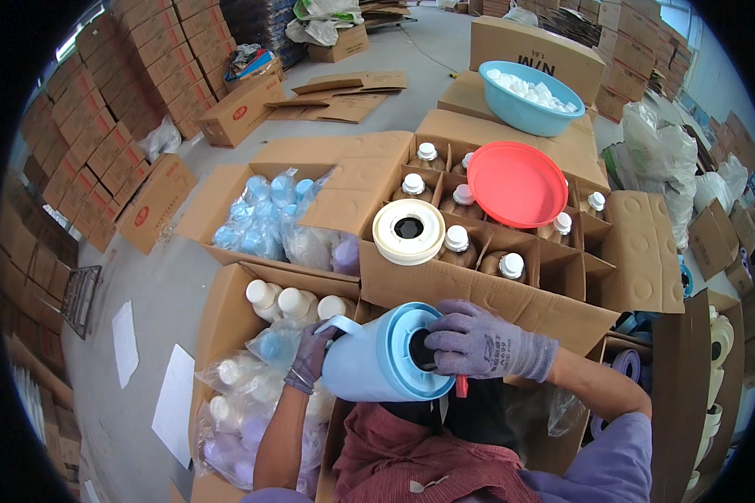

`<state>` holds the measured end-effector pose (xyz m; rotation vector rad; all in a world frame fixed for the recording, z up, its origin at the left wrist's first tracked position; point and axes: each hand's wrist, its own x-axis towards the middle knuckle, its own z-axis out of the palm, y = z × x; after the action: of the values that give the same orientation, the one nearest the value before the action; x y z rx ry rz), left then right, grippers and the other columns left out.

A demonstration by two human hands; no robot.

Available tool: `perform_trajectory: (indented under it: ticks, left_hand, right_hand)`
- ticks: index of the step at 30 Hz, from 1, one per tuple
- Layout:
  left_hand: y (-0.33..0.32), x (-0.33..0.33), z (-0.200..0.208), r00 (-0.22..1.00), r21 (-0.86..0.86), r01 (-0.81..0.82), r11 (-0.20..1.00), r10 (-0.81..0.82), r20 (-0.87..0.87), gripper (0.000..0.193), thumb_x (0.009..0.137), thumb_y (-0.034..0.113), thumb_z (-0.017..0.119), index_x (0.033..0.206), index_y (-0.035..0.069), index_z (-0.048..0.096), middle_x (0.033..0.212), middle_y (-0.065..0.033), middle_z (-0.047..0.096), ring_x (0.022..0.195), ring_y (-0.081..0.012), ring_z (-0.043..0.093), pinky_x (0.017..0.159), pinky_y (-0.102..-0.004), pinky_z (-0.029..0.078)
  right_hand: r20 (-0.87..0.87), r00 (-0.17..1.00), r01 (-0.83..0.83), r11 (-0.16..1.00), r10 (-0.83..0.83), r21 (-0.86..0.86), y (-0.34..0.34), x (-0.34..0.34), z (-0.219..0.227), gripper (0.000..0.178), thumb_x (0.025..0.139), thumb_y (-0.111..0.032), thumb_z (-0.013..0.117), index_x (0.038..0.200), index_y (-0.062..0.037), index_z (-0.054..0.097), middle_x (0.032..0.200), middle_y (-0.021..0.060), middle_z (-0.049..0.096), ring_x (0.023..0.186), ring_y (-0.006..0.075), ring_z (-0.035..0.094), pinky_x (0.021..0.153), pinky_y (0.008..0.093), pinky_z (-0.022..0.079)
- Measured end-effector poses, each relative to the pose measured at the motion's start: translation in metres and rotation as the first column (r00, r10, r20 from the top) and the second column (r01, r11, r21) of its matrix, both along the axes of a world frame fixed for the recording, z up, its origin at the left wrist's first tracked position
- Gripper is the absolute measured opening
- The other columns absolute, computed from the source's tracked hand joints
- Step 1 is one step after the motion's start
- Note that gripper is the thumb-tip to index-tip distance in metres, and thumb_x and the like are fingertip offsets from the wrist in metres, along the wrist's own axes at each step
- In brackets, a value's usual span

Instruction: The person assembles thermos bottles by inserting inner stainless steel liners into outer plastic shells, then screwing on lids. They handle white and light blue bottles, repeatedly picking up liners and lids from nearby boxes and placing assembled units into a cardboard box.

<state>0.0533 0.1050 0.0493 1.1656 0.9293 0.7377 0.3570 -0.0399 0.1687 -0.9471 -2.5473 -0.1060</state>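
Blue jug [356,365] at six o'clock, tipped sideways, my left hand [310,356] clamped on it. Right hand [482,344] bunched at its dark hole [420,349]; grip unclear. Capped bottles [456,240] already boxed, one o'clock; jug not yet set down.

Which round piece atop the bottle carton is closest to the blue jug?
The cream ring with a dark centre; the larger red disc lies farther from the jug.

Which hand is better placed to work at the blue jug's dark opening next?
Probably the right hand: it reaches the opening in the jug's right end. The left hand is on the opposite side, by the handle, so it looks better suited to steadying.
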Motion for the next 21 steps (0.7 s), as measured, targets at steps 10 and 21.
perform_trajectory:
  ticks: [10, 21]
  left_hand:
    - [-0.011, -0.01, 0.022, 0.988, 0.636, 0.029, 0.771, 0.073, -0.135, 0.02, 0.092, 0.015, 0.065, 0.096, -0.003, 0.072, 0.096, -0.0107, 0.073, 0.089, -0.0165, 0.068, 0.08, -0.0318, 0.054]
    - [-0.079, 0.086, 0.036, 0.725, 0.927, 0.331, -0.176, -0.581, -0.369, 0.044, 0.076, 0.026, 0.07, 0.113, 0.005, 0.062, 0.125, -0.012, 0.059, 0.127, -0.0311, 0.051, 0.115, -0.0517, 0.034]
  right_hand:
    - [-0.247, 0.95, 0.036, 0.856, -0.189, -0.516, -0.062, -0.016, -0.045, 0.028, 0.082, -0.03, 0.073, 0.094, -0.0088, 0.059, 0.089, 0.0109, 0.062, 0.082, 0.0308, 0.063, 0.07, 0.0418, 0.051]
    - [0.05, 0.477, 0.879, 0.478, -0.877, -0.012, 0.058, 0.253, -0.021, 0.025, 0.078, -0.015, 0.07, 0.094, -0.0025, 0.055, 0.092, 0.0182, 0.058, 0.089, 0.0361, 0.06, 0.074, 0.047, 0.048]
